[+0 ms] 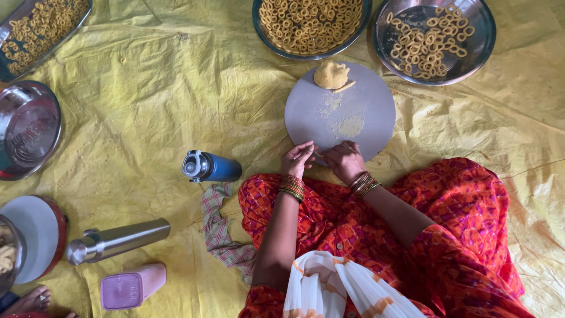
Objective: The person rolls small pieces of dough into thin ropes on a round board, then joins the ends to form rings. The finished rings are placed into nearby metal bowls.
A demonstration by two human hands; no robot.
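The single head view looks steeply down, fairly close, over the lap at the yellow sheet [147,106].

The thin dough strip [318,155] is mostly hidden between left hand [297,159] and right hand [343,161] (grip cannot be judged). Tray [23,17], top bowls [353,32] and foot [29,300] are cut by frame edges.

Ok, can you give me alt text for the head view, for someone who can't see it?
A seated person's left hand and right hand pinch a thin dough strip at the near edge of a round grey board that bears a dough lump. Beyond it, steel plates hold ring-shaped snacks on a yellow sheet.
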